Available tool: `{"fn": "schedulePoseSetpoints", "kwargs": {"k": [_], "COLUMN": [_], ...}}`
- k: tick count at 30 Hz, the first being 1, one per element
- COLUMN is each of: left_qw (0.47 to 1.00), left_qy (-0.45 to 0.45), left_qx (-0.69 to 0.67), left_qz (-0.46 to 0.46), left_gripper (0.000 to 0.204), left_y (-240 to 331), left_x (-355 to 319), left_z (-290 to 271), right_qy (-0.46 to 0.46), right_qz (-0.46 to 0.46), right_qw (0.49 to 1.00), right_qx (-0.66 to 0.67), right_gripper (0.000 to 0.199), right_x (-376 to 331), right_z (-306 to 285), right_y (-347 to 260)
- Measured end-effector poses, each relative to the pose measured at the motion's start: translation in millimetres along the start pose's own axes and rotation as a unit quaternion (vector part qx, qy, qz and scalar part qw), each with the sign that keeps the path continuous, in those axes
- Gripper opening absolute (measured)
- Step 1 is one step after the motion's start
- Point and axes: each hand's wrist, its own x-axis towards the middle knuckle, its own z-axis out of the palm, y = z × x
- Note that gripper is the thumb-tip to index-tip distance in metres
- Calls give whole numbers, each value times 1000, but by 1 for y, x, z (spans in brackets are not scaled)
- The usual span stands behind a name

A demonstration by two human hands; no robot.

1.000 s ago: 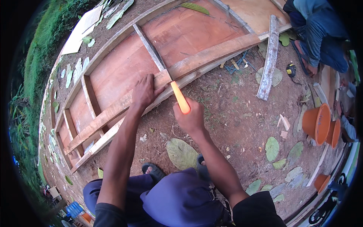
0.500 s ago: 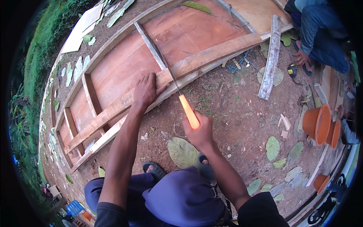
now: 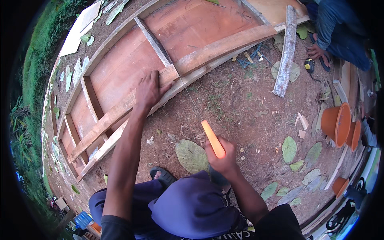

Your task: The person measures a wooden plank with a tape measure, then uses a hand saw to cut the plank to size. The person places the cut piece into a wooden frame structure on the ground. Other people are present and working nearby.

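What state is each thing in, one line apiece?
Left hand: fingers spread on the board
Right hand: closed around the orange saw handle
Saw blade: set across the board, cut depth unclear
Wooden frame: lying flat
Board: lying along the frame
Weathered plank: slanting, upper end at the frame
Tape measure: on the ground, tape extent unclear
Orange pots: upright or tilted, cannot tell

This place is looking like an outdoor carpentry spot: bare earth (image 3: 256,116) is serving as its floor, broad leaves (image 3: 192,157) are lying about, and green growth (image 3: 44,60) is lining the left edge. A handsaw (image 3: 210,133) is crossing a big wooden frame (image 3: 234,45), while a tape measure (image 3: 309,65) and wood scraps (image 3: 303,121) are lying nearby.
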Motion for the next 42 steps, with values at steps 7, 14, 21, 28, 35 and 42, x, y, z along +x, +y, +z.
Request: {"fn": "schedulePoseSetpoints", "kwargs": {"k": [7,14,21,28,35,42], "left_qw": [998,1000,998,1000,997,999], "left_qy": [55,26,50,15,58,39], "left_qx": [-1,-5,-15,-2,7,9], "left_qz": [45,16,45,17,56,21], "left_gripper": [75,76,77,74,74,72], "left_y": [17,-2,21,-3,17,-2], "left_x": [8,-4,13,-7,12,-7], "left_z": [-1,6,-8,5,3,6], "right_qy": [55,1,63,-17,66,-19], "right_qz": [-51,11,-99,15,-77,17], "right_qw": [997,1000,993,1000,995,999], "right_qx": [20,3,-23,-6,-13,-34], "right_gripper": [23,5,22,5,22,7], "right_x": [113,-18,125,-26,125,-46], "right_z": [40,-13,46,-18,52,-28], "right_y": [-12,-4,-13,0,-13,7]}}
